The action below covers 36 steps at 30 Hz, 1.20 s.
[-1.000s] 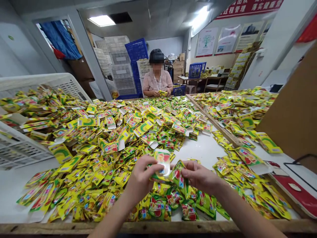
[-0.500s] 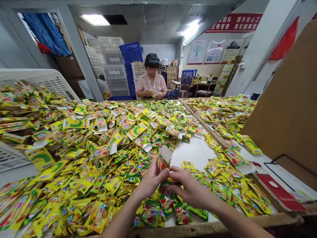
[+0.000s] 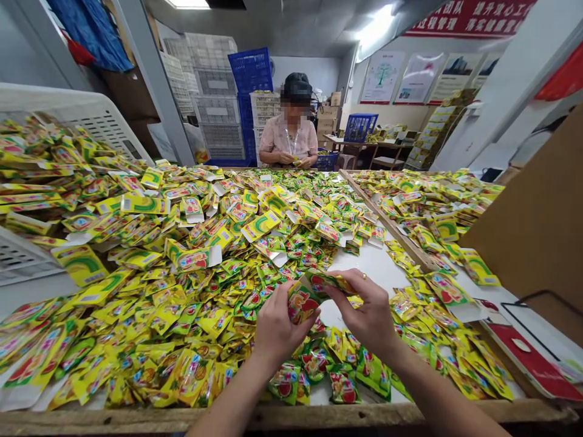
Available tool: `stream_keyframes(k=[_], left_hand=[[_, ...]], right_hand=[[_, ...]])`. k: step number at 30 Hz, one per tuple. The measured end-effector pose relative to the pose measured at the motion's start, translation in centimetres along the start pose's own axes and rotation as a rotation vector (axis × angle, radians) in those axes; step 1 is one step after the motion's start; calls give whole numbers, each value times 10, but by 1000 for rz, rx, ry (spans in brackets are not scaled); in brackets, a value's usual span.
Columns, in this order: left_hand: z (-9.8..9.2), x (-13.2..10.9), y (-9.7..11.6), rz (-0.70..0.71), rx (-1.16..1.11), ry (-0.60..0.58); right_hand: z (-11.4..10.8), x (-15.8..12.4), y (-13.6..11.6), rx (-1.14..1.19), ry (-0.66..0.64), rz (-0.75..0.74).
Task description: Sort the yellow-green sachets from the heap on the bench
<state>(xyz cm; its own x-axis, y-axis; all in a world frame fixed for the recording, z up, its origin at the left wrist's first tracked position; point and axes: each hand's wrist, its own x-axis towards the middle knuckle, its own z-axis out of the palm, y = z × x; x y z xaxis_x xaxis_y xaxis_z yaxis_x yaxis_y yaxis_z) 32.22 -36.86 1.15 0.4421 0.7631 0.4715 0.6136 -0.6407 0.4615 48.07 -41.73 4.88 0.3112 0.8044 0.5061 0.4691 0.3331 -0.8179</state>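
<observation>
My left hand [image 3: 279,321] is closed around a small printed candy box [image 3: 301,303], tilted with its upper end toward my right hand. A green candy packet [image 3: 321,281] with a watermelon picture is pinched in my right hand [image 3: 367,303], right at the end of the box. Whether part of the packet is inside the box is hard to tell. Below my hands lie several loose green packets [image 3: 342,383] on the white tabletop [image 3: 368,264]. To the left spreads a thick heap of yellow and green packets [image 3: 182,340].
Many small yellow boxes [image 3: 259,226] cover the table's far half. A white crate [image 3: 113,130] spills boxes at left. A wooden strip [image 3: 387,221] divides the table; a cardboard sheet [image 3: 537,224] and red notebook [image 3: 531,358] are at right. A person [image 3: 291,139] sits opposite, handling small items.
The box has turned from upright to tilted rightward. My right hand has moved up from the box's lower end to its upper end, with a green packet now showing there. The view has shifted.
</observation>
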Motion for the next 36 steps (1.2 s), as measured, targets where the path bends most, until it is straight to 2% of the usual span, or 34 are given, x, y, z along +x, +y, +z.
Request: stream_keyframes(k=[4,6,9,11,14,19,23,25,27,32,36], left_hand=[[1,-1,-4,95,102,51],[2,-1,-5,162,158,79],[4,-1,-7,208,187,77],[5,-1,-8,189,177,65],[7,-1,-9,144,175,61],[8,-3,-9,96,212,47],[4,-3,-10,42,253,-5],[2,-2,-9,21,226,-17],[1,-1,-8,4,181,-28],[1,0,-8,-38,118,-106],[-2,1,-6,-56,6,-98]], right_hand=[[-14,5,0,37,-319,126],[-17,10,1,42,-393,219],[-11,13,5,27,-324,261],[-3,13,8,35,-281,217],[9,10,11,92,-287,180],[22,3,12,158,-116,221],[18,3,9,3,-223,127],[11,9,10,-55,-264,131],[4,16,12,-12,-266,202],[-2,29,11,311,-214,496],[8,28,8,435,-189,575]])
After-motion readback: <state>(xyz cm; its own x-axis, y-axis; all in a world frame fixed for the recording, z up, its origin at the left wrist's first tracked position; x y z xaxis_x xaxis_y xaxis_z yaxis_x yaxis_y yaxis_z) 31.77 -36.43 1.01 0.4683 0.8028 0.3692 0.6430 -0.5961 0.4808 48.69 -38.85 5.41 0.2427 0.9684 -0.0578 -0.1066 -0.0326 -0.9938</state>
